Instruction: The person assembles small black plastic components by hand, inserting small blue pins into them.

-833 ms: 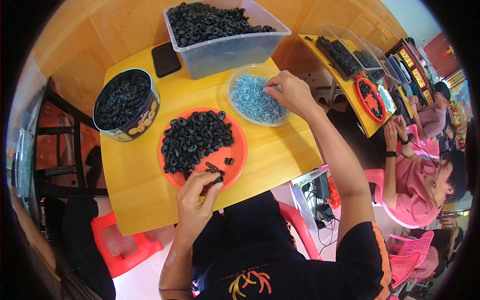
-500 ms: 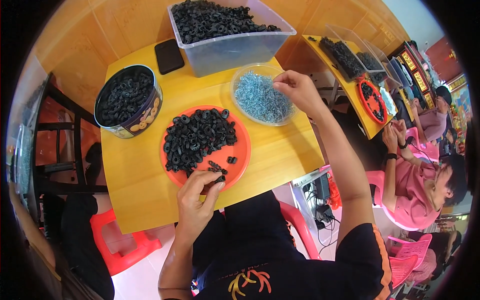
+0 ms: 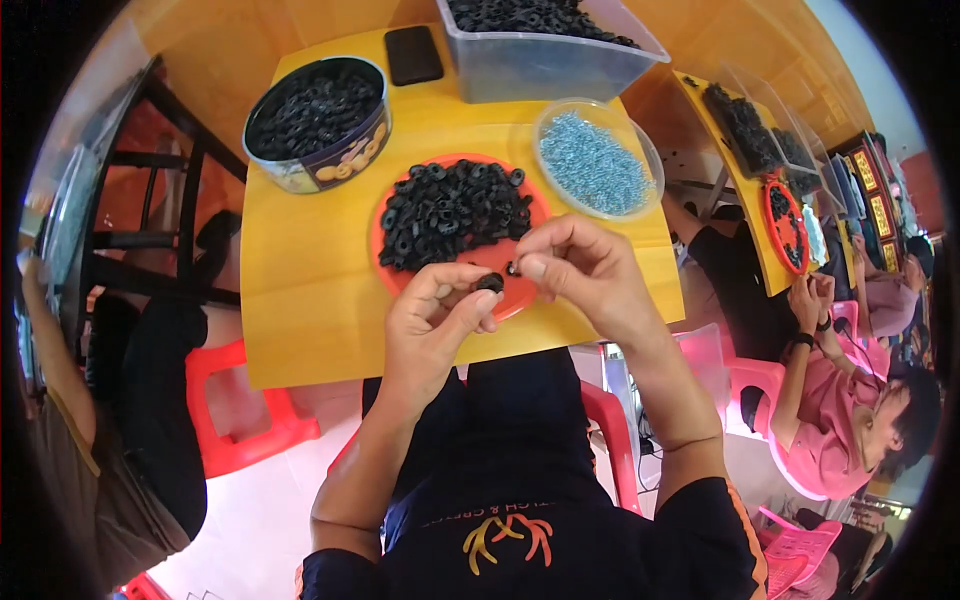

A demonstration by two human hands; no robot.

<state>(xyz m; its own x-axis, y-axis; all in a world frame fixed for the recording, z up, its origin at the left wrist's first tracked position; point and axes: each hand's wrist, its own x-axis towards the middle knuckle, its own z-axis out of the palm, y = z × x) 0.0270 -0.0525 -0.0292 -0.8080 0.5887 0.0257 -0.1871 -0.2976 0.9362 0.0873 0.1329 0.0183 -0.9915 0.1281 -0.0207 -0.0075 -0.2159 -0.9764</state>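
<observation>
My left hand (image 3: 440, 312) pinches a small round black plastic part (image 3: 490, 283) between thumb and fingers, over the near edge of an orange plate (image 3: 530, 292). Close beside it, my right hand (image 3: 585, 270) is closed in a pinch; a tiny dark piece with a pale spot shows at its fingertips, too small to name. The two hands are nearly touching. Behind them, a heap of black plastic parts (image 3: 455, 215) covers most of the plate. A clear round tub (image 3: 655, 190) of tiny shiny blue-grey pieces (image 3: 592, 163) stands beyond my right hand.
At the left stands a round tin (image 3: 315, 180) full of black parts. A black phone (image 3: 413, 55) lies behind it, near a large clear bin (image 3: 555, 68) of black parts. To the right, a person in pink (image 3: 830, 410) works at another table. A red stool (image 3: 250, 420) is at left.
My right hand has left the blue-grey pieces and come down beside my left hand. The left hand has lifted a black part off the plate. The view has shifted.
</observation>
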